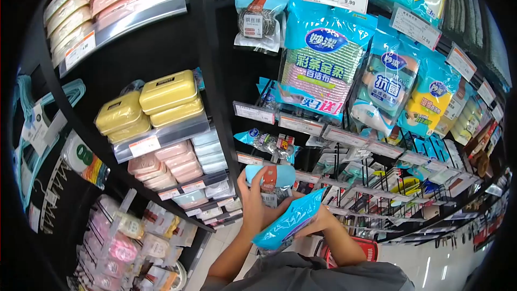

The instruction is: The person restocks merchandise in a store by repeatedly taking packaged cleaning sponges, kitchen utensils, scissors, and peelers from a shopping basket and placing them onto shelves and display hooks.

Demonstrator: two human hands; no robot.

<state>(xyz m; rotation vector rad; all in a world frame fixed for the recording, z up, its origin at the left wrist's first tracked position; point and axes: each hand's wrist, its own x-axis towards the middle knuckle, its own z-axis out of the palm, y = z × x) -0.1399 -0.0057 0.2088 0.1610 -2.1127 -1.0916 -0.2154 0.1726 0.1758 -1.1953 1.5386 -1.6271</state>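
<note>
My left hand (255, 196) grips a small packet of steel wool scourers (277, 177) with a pale blue top and a red-brown label. Fingers of that hand wrap round the packet's left side. Closer to my body, my right hand (319, 220) is closed on a shiny bright blue plastic packet (288, 220), held at a tilt. What the blue packet contains cannot be made out. Part of the steel wool packet is hidden behind it. Below the blue packet, something grey and see-through shows near my shirt.
Scouring-cloth packs (323, 64) hang on the rack ahead, beside a hanging steel wool pack (259, 24). Yellow soap boxes (169, 91) sit on the left shelf. Lower hooks (377, 183) jut outward. A red shopping basket (366, 249) is by my right arm.
</note>
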